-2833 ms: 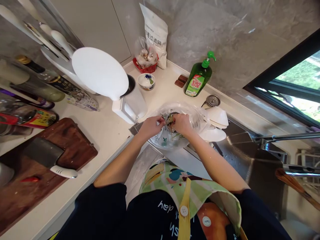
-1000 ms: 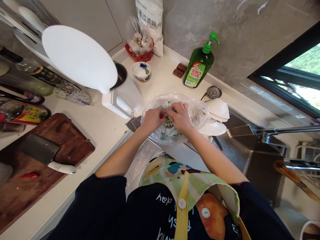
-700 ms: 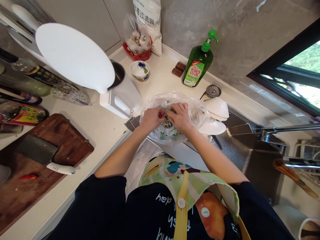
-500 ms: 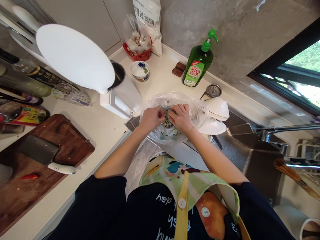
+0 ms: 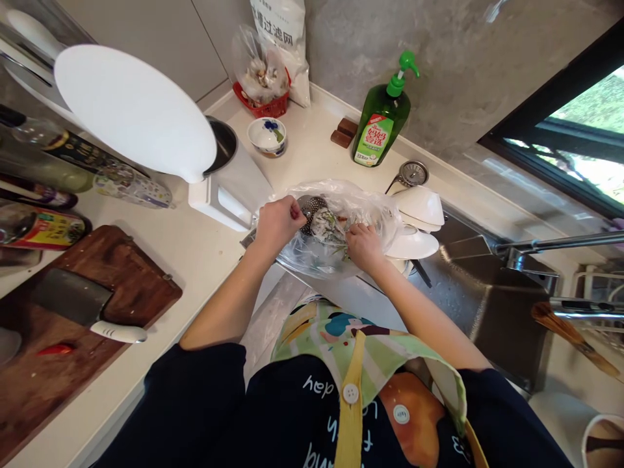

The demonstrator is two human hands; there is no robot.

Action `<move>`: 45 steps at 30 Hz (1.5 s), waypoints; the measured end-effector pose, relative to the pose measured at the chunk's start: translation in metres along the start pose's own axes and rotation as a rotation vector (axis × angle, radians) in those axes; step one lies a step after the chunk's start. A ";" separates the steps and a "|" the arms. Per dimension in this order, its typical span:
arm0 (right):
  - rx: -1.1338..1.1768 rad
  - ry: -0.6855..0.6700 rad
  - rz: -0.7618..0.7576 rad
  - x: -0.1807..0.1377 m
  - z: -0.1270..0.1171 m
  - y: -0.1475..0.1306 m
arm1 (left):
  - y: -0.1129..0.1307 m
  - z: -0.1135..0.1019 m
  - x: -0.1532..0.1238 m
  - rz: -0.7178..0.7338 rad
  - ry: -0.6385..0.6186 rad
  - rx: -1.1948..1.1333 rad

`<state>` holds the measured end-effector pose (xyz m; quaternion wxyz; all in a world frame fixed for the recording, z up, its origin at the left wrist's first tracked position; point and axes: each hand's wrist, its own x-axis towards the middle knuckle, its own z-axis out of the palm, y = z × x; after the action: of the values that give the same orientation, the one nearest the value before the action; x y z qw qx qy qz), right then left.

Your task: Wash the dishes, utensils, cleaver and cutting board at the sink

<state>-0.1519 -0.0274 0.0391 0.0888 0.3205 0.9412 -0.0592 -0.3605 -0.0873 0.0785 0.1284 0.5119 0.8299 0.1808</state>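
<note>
On the counter (image 5: pixel 305 146), at its front edge: one clear plastic bag (image 5: pixel 322 263), mouth spread wide. Contents: a clump of wet, pale and green scraps (image 5: pixel 327 226), mid-bag. Also within its outline, at the left side, touching the scraps: one perforated metal strainer (image 5: pixel 312 205). Left hand (image 5: pixel 277 220): thumb and fingertips pinched on the strainer's left edge. Right hand (image 5: pixel 365 247): over the bag's right half, fingers curled beside the scraps; whether they grip anything, cannot tell.

Left of the bag: one white handled container (image 5: pixel 246 179), dark inside, a white oval panel (image 5: pixel 136 110) slanting above it; contents not visible. Beyond the bag, to the left: one small bowl (image 5: pixel 270 152), white, blue-and-green motif; behind that, one red basket (image 5: pixel 273 107) holding a transparent pouch (image 5: pixel 263 73) of pale brown pieces. Directly beyond the bag: one green pump bottle (image 5: pixel 385 127), printed label, level of liquid unclear. Just right of the bag: white dishes (image 5: pixel 422 205), then the steel sink (image 5: pixel 511 338).
</note>
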 end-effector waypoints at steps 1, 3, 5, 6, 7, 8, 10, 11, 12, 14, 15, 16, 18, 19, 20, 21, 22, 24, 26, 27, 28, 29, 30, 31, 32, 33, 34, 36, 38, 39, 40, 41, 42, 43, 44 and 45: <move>0.005 -0.040 0.004 -0.001 -0.003 -0.001 | 0.000 0.000 0.000 0.004 0.003 0.005; 0.016 -0.120 0.015 -0.004 -0.008 -0.001 | 0.001 -0.002 -0.001 0.003 0.016 0.014; 0.023 -0.184 0.042 -0.004 -0.011 -0.002 | 0.002 -0.005 -0.001 -0.012 0.026 0.013; 0.025 -0.205 0.063 -0.004 -0.011 -0.002 | 0.003 -0.007 -0.001 -0.017 0.030 0.007; 0.030 -0.223 0.091 -0.003 -0.012 -0.002 | 0.003 -0.009 -0.002 -0.021 0.033 -0.002; 0.043 -0.235 0.122 -0.002 -0.012 -0.002 | 0.004 -0.010 -0.002 -0.022 0.035 -0.012; 0.104 -0.218 0.189 0.000 -0.010 0.000 | 0.004 -0.011 -0.002 -0.013 0.033 -0.031; 0.159 -0.184 0.218 0.001 -0.009 0.001 | 0.004 -0.011 -0.002 -0.008 0.033 -0.039; 0.230 -0.134 0.237 0.002 -0.008 0.002 | 0.004 -0.011 -0.003 -0.004 0.033 -0.046; 0.424 -0.022 0.239 0.003 -0.006 0.005 | 0.003 -0.010 -0.003 0.000 0.037 -0.053; 0.535 0.028 0.233 0.003 -0.005 0.007 | 0.003 -0.010 -0.004 0.001 0.043 -0.051; 0.646 0.070 0.225 0.003 -0.004 0.008 | 0.003 -0.009 -0.005 0.001 0.048 -0.047; 0.831 0.140 0.230 0.004 -0.003 0.011 | 0.003 -0.009 -0.006 0.006 0.053 -0.041; 0.889 0.169 0.245 0.004 -0.003 0.013 | 0.002 -0.009 -0.006 0.012 0.056 -0.043; 0.919 0.195 0.265 0.005 -0.003 0.014 | 0.002 -0.010 -0.007 0.019 0.059 -0.047; 0.925 0.216 0.284 0.006 -0.003 0.014 | 0.001 -0.010 -0.008 0.026 0.061 -0.054; 0.911 0.229 0.302 0.006 -0.003 0.015 | 0.001 -0.010 -0.008 0.030 0.064 -0.060; 0.853 0.238 0.338 0.008 -0.005 0.015 | -0.001 -0.010 -0.009 0.038 0.068 -0.072; 0.802 0.230 0.357 0.011 -0.005 0.014 | -0.002 -0.009 -0.010 0.045 0.067 -0.081; 0.791 0.211 0.353 0.012 -0.005 0.013 | -0.002 -0.008 -0.010 0.049 0.067 -0.083; 0.783 0.188 0.344 0.013 -0.004 0.012 | -0.003 -0.008 -0.010 0.055 0.067 -0.086; 0.776 0.167 0.332 0.014 -0.002 0.011 | -0.003 -0.007 -0.011 0.060 0.067 -0.089; 0.767 0.155 0.319 0.014 -0.001 0.010 | -0.003 -0.007 -0.012 0.063 0.067 -0.092; 0.754 0.155 0.310 0.015 0.000 0.009 | -0.003 -0.007 -0.012 0.064 0.070 -0.094; 0.733 0.167 0.304 0.015 0.001 0.008 | -0.004 -0.007 -0.013 0.064 0.073 -0.096; 0.700 0.190 0.303 0.016 0.002 0.008 | -0.004 -0.008 -0.013 0.064 0.077 -0.097; 0.662 0.216 0.303 0.016 0.002 0.007 | -0.004 -0.008 -0.014 0.064 0.080 -0.097; 0.579 0.238 0.318 0.016 0.001 0.007 | -0.004 -0.009 -0.015 0.069 0.080 -0.097; 0.510 0.216 0.346 0.017 0.000 0.008 | -0.003 -0.009 -0.016 0.073 0.075 -0.098; 0.493 0.189 0.349 0.018 0.000 0.009 | -0.002 -0.009 -0.016 0.069 0.075 -0.098; 0.489 0.158 0.342 0.019 0.000 0.009 | -0.001 -0.009 -0.016 0.064 0.076 -0.098; 0.498 0.132 0.326 0.019 0.000 0.010 | 0.000 -0.009 -0.017 0.058 0.078 -0.098; 0.517 0.121 0.311 0.020 0.001 0.010 | 0.001 -0.009 -0.017 0.054 0.079 -0.099; 0.550 0.126 0.302 0.020 0.002 0.011 | 0.002 -0.010 -0.017 0.052 0.079 -0.101; 0.592 0.142 0.301 0.021 0.003 0.012 | 0.002 -0.010 -0.018 0.053 0.075 -0.104; 0.637 0.163 0.307 0.021 0.003 0.013 | 0.002 -0.010 -0.018 0.055 0.072 -0.107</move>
<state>-0.1601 -0.0055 0.0308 -0.0830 0.4735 0.8204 -0.3097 -0.3547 -0.1043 0.0891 0.1207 0.5202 0.8088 0.2464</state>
